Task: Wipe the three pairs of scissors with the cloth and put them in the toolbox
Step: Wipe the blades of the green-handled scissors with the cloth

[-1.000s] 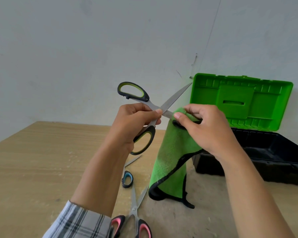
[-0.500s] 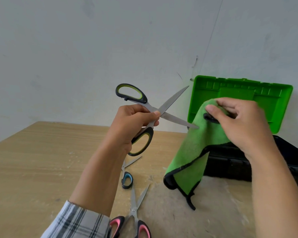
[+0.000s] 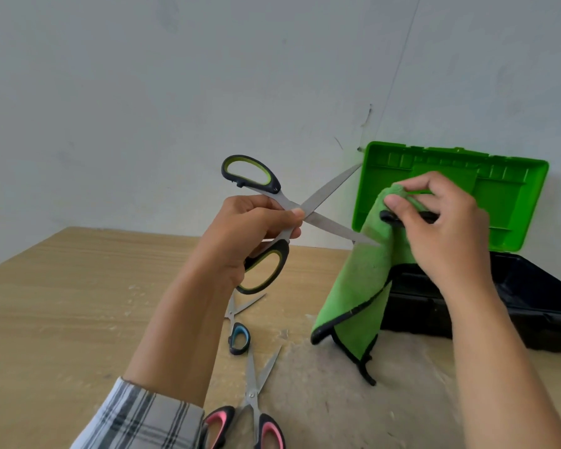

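Obs., head view. We record the left hand [image 3: 256,228] raised above the middle of the bench [image 3: 62,303]. Its fingers are curled round the green-handled scissors [image 3: 327,191] just below the pivot and its thumb lies on the pivot. The blades are spread in an X. One handle loop points up and to the left, the other sits under the palm.

The right hand [image 3: 447,228] pinches the green cloth [image 3: 360,286] between thumb and fingers. The tip of the lower blade meets the cloth just below that pinch. The rest of the cloth hangs down, and we cannot tell whether its black-edged lower corners touch the bench top.

The toolbox [image 3: 531,296] stands at the far edge of the bench, to the right, against the wall [image 3: 143,108]. Its green lid [image 3: 506,202] is upright and open behind the cloth hand.

The blue-handled scissors [image 3: 239,338] lie flat below the left hand, partly hidden by the forearm. The pink-handled scissors [image 3: 253,396] lie at the near edge, blades slightly apart. A plaid sleeve [image 3: 143,419] covers the left forearm at the near edge.
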`<state>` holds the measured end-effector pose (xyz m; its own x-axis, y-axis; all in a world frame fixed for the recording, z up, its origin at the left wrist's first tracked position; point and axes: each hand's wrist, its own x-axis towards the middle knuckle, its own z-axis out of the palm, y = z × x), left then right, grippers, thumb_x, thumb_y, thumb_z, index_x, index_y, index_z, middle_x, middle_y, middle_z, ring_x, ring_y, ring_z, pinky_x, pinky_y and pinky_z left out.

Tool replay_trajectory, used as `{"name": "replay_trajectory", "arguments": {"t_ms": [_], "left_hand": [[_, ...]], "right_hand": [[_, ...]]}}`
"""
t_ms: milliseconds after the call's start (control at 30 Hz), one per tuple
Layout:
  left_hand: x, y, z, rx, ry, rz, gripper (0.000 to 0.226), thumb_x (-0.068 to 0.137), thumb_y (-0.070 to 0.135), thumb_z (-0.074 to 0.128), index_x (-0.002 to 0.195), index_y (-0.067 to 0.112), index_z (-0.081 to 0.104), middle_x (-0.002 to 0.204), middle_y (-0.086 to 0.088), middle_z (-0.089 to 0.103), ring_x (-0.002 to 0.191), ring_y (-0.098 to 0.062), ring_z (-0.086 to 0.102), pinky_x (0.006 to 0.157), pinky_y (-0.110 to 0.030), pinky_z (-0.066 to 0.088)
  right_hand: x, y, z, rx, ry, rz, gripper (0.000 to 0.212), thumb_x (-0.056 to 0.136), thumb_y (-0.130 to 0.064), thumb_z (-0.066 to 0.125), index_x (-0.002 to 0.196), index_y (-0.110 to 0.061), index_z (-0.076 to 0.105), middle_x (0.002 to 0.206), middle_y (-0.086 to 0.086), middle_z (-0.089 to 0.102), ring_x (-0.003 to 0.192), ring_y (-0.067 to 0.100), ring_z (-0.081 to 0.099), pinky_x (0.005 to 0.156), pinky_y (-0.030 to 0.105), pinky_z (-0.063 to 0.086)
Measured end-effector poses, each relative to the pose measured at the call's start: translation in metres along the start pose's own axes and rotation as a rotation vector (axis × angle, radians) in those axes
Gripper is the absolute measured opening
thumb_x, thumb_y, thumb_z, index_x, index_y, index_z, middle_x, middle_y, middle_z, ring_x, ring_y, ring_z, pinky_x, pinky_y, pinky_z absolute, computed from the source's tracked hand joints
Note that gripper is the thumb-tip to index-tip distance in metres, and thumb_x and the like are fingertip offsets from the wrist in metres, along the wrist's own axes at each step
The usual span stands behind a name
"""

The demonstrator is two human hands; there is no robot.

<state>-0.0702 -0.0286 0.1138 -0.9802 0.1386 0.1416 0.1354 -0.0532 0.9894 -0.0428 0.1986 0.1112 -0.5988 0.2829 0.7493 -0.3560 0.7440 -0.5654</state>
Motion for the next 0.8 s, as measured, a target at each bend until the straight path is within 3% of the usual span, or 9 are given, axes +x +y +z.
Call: {"name": "replay_trajectory", "arguments": {"t_ms": [100,167,267,367,533,700,800], "left_hand": [[-0.001,-0.002,0.008,-0.017,-0.009,-0.009,0.021,0.081,0.014,0.075,0.091,-0.004,0.07,0.069,-0.005,0.071,0.064,-0.008,0.07,0.058,-0.018,0.054],[-0.002,-0.003,0.011,-0.037,0.001,-0.008,0.021,0.081,0.012,0.075,0.091,-0.006,0.069,0.069,-0.007,0.07,0.063,-0.009,0.07,0.056,-0.017,0.053],[-0.002,-0.002,0.012,-0.077,0.025,-0.002,0.014,0.08,0.01,0.076,0.083,-0.001,0.068,0.066,-0.007,0.068,0.06,-0.009,0.07,0.051,-0.017,0.051],[-0.002,-0.002,0.013,-0.094,0.043,0.003,0.014,0.08,0.01,0.075,0.074,0.003,0.064,0.056,-0.002,0.066,0.06,-0.01,0.07,0.049,-0.017,0.049],[-0.003,-0.001,0.013,-0.106,0.055,0.004,0.014,0.081,0.01,0.075,0.073,0.004,0.065,0.06,-0.005,0.067,0.061,-0.01,0.07,0.052,-0.017,0.052],[-0.004,-0.002,0.017,-0.098,0.042,0.025,0.013,0.082,0.008,0.074,0.074,0.002,0.065,0.065,-0.012,0.07,0.052,-0.01,0.064,0.049,-0.017,0.049],[-0.004,-0.003,0.017,-0.061,0.038,0.044,0.016,0.082,0.01,0.074,0.07,0.005,0.066,0.066,-0.011,0.07,0.06,-0.014,0.064,0.056,-0.021,0.049]], "right_hand": [[0.0,-0.006,0.002,0.154,-0.112,0.028,0.013,0.089,-0.035,0.074,0.095,-0.027,0.066,0.092,-0.02,0.075,0.09,-0.011,0.069,0.086,0.023,0.054],[-0.002,-0.014,0.004,0.237,-0.213,0.041,0.012,0.088,-0.036,0.074,0.095,-0.029,0.067,0.095,-0.014,0.078,0.095,-0.001,0.072,0.093,0.033,0.053],[-0.007,-0.026,0.008,0.309,-0.298,0.009,0.015,0.084,-0.037,0.076,0.094,-0.028,0.071,0.093,-0.012,0.079,0.094,0.002,0.073,0.088,0.03,0.054],[-0.011,-0.033,0.013,0.29,-0.327,-0.04,0.019,0.075,-0.036,0.082,0.092,-0.03,0.076,0.095,-0.016,0.078,0.097,-0.005,0.071,0.084,0.018,0.053],[-0.017,-0.038,0.023,0.18,-0.25,-0.108,0.022,0.07,-0.032,0.088,0.089,-0.029,0.078,0.088,-0.019,0.076,0.085,-0.004,0.07,0.077,0.02,0.055],[-0.023,-0.039,0.035,0.12,-0.132,-0.136,0.028,0.07,-0.041,0.088,0.082,-0.025,0.068,0.082,-0.016,0.073,0.081,0.0,0.07,0.069,0.025,0.057],[-0.024,-0.035,0.039,0.176,-0.14,-0.082,0.029,0.071,-0.036,0.089,0.081,-0.023,0.065,0.081,-0.015,0.074,0.081,-0.003,0.071,0.069,0.018,0.055]]}}
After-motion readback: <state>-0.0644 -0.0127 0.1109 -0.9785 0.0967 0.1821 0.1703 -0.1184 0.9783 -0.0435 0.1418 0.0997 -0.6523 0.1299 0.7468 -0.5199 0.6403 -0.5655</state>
